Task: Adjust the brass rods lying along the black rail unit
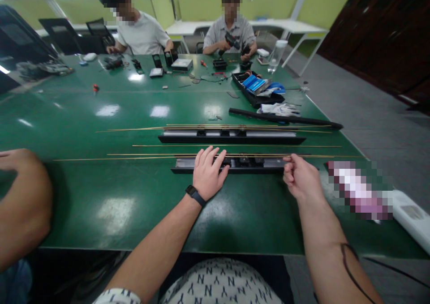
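Observation:
My left hand (210,173) lies with fingers spread across the nearer black metal channel (268,169) and the thin brass-coloured rods (151,156) along its back edge. A dark watch is on that wrist. At the channel's right end, my right hand (300,176) is closed, thumb and index finger pinched beside the rods. Whatever sits in that pinch is too small to make out. Dark fittings (247,161) show inside the channel between my hands. Just beyond lies a second black channel (231,139) with similar fittings and several thin rods over it.
Past the channels are a black tube (285,118), white gloves (280,109) and a black tray (247,93) with blue packs. Across the green table (67,111) sit two people, one holding a power drill (231,40). Another person's arm (27,201) rests at left. A white device (411,219) lies right.

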